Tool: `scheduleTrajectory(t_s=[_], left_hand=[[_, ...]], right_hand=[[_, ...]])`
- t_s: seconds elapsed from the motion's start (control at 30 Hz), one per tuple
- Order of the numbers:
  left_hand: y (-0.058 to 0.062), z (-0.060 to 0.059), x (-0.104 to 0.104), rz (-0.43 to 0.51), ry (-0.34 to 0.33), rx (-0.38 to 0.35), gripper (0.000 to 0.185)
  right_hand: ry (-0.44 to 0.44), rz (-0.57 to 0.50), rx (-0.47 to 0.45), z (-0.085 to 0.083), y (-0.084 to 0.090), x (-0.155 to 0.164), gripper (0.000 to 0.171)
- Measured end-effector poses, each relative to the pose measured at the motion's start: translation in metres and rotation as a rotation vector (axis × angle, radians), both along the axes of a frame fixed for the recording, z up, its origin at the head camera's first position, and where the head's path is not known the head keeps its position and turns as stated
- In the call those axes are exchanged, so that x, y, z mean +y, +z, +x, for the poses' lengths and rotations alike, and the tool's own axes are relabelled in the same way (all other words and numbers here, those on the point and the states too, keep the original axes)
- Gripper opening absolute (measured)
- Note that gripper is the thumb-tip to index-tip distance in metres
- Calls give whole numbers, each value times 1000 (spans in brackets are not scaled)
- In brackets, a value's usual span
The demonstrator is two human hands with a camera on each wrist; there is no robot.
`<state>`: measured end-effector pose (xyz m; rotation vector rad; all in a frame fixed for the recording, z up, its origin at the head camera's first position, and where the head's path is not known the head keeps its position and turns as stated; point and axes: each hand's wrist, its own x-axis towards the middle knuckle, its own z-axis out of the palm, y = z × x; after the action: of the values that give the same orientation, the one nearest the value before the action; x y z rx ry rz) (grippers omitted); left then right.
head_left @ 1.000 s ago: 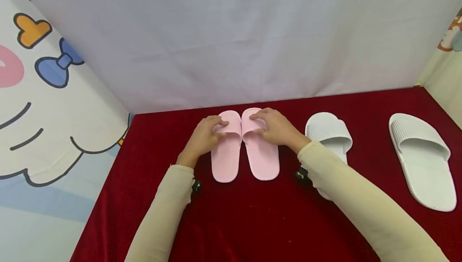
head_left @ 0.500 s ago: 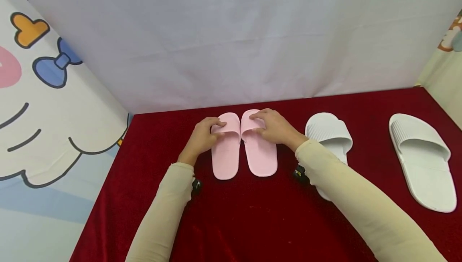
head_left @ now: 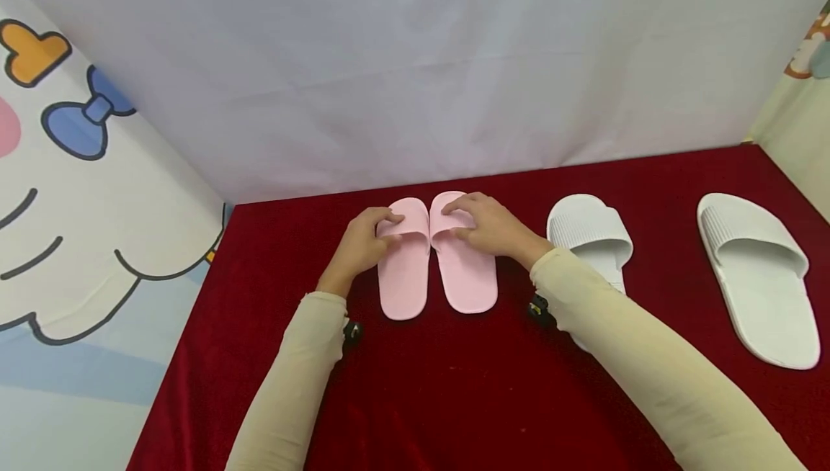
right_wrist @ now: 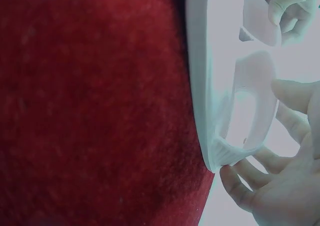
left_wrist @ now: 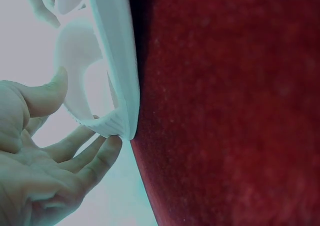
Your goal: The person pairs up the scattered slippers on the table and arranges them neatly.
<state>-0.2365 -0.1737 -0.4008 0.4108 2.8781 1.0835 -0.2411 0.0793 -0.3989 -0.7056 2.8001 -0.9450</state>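
Two pink slide slippers lie side by side on the red cloth, toes toward the back wall and straps touching. On the left slipper (head_left: 403, 284), my left hand (head_left: 359, 244) holds the strap from its outer side, thumb at the strap's rear edge. My right hand (head_left: 493, 226) grips the strap of the right slipper (head_left: 470, 280) in the same way. In the left wrist view, fingertips (left_wrist: 112, 143) touch the side of the strap near the sole. The right wrist view shows the fingers (right_wrist: 235, 181) likewise against the strap's side.
Right of the pink pair lies a white slipper (head_left: 586, 230), partly hidden under my right sleeve. Another white slipper (head_left: 765, 291) lies farther right. A white cloth wall (head_left: 415, 75) rises behind the red-covered table (head_left: 447, 399); a cartoon-printed sheet (head_left: 84, 219) hangs at left.
The pink slippers look slightly smaller and their heels have shifted away from me, while both hands keep hold of the straps. The white slippers stay put; the head view has shifted a little.
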Motion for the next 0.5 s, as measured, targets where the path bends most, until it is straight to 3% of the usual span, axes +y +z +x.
scheduleTrajectory(t_s=[0.37, 0.5], left_hand=[[-3, 1, -1, 6, -47, -2, 35], [-1, 0, -3, 0, -42, -6, 36]], right_hand=[[-41, 13, -48, 6, 1, -2, 35], [-14, 1, -33, 6, 3, -2, 37]])
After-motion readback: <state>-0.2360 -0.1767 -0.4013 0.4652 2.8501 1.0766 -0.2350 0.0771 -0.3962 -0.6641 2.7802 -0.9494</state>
